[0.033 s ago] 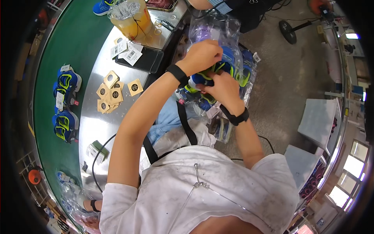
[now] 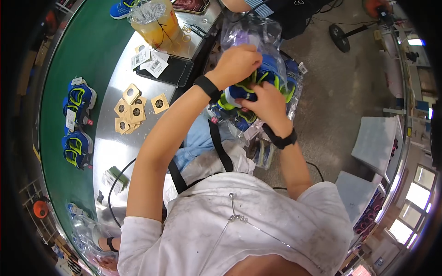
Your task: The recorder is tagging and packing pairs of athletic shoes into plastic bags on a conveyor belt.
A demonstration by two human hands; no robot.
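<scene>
Head view: both hands, left hand [image 2: 235,62] at 12 o'clock, right hand [image 2: 266,103] just below, grip a blue-and-lime sandal [image 2: 258,83] against a clear plastic bag [image 2: 251,32]; forcing it could tear the film.

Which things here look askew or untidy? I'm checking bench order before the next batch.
The tan square cardboard cards with round holes lie in a loose, overlapping scatter on the curved steel bench, not stacked. The white paper tags beside them also lie crooked. No spill or damage shows.
</scene>
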